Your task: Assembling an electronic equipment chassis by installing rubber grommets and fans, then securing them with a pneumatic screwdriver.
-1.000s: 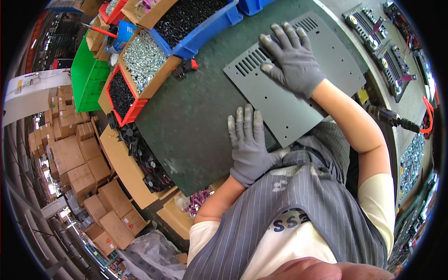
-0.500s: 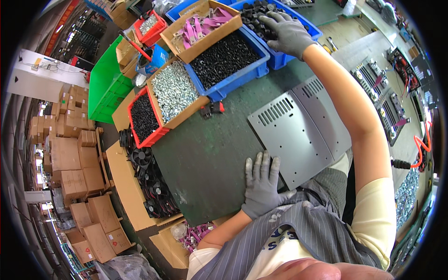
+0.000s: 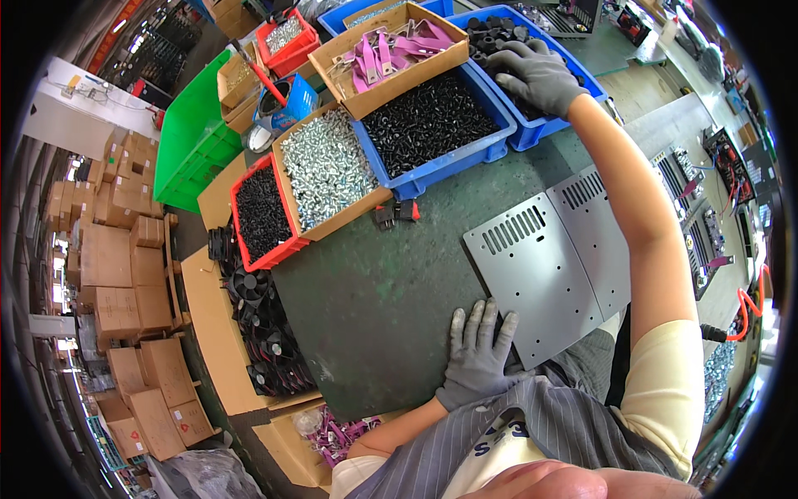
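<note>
Head view: the left hand (image 3: 480, 353) lies flat at six o'clock, fingers spread and gripping nothing, its tips pressing the near corner of the grey vented panel (image 3: 539, 274), likely to keep it from sliding on the green bench (image 3: 391, 291). A second vented panel (image 3: 600, 237) lies just beside it at three o'clock. The right hand (image 3: 539, 75) reaches to one o'clock into the blue bin of black parts (image 3: 573, 79), fingers curled down among them; whether they have closed on one I cannot tell. Two panels; two blue bins, two red bins, two cardboard trays.
</note>
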The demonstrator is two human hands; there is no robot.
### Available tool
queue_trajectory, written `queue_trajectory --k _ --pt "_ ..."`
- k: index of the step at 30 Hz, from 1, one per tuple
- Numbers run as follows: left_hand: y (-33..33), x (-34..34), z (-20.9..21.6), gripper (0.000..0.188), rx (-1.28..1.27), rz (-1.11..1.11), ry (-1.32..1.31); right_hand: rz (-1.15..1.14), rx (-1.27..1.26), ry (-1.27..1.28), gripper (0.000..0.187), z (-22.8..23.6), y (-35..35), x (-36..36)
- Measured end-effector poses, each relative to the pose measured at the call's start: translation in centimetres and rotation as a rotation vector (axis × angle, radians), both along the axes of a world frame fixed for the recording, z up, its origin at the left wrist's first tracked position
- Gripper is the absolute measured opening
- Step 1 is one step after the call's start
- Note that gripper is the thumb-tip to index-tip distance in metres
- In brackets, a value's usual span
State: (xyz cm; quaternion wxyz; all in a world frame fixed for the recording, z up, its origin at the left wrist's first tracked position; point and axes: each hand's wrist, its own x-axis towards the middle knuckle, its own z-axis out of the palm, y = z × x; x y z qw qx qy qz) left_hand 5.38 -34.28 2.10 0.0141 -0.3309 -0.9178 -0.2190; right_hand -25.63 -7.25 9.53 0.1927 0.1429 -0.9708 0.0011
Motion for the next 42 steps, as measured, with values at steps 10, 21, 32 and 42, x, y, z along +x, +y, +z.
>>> queue_trajectory --k 10,21,32,42 --pt "-0.3 -0.1 0.4 0.091 0.039 -0.022 -0.003 -0.102 0.017 -0.12 0.049 -0.1 0.2 -0.8" --pt "-0.5 0.0 0.5 0.087 0.054 -0.021 -0.043 -0.127 -0.041 -0.171 0.046 0.8 -0.5 -0.3" --pt "-0.5 -0.2 0.6 0.084 0.108 -0.028 -0.061 -0.124 -0.122 -0.224 0.052 1.0 0.8 -1.3" --pt "-0.6 -0.3 0.7 0.082 0.106 -0.033 -0.031 -0.056 -0.541 0.008 0.039 -0.3 2.3 -0.4"
